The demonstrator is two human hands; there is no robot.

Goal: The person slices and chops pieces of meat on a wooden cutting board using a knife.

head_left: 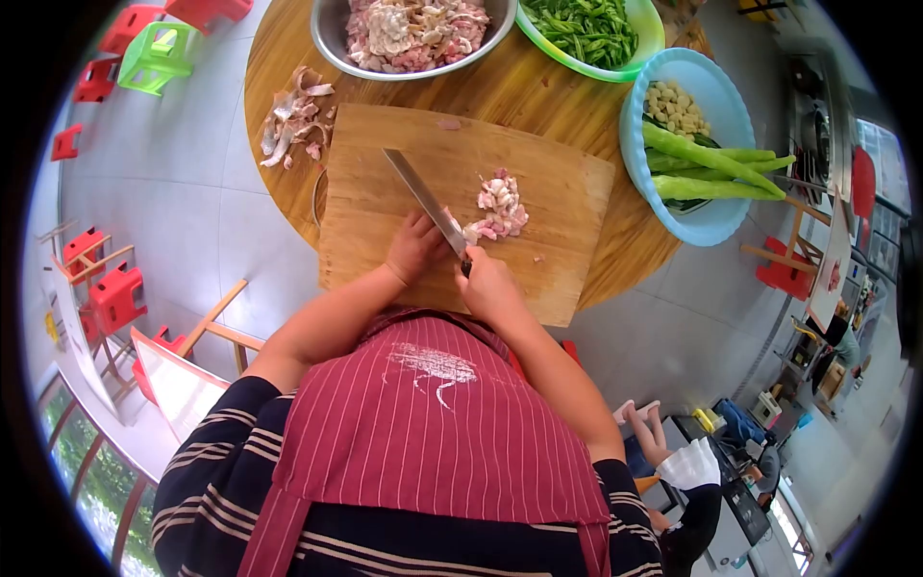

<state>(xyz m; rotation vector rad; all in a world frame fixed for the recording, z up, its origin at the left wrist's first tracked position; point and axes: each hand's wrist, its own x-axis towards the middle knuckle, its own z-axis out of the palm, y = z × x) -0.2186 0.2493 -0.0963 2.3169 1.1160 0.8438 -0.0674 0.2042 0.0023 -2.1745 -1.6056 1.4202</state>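
Note:
My right hand (pixel 489 286) is closed round the dark handle of a kitchen knife (pixel 421 192), whose long blade points up and to the left over the wooden cutting board (pixel 385 144). Beside the blade, on its left, my left hand (pixel 419 247) rests with bent fingers on the board. Its fingertips are close to the blade, and whether they pin a piece of meat is hidden. Small pieces of raw meat (pixel 502 205) lie heaped to the right of the knife, with a few touching the blade near the handle.
Pale meat scraps (pixel 293 117) lie on the round wooden table (pixel 274 53), left of the board. Behind it stand a metal bowl (pixel 332 56) of chopped meat and a green-rimmed bowl (pixel 630 71) of sliced green peppers. A blue basin (pixel 707 226) holds long green peppers and garlic. Another person (pixel 690 471) sits lower right.

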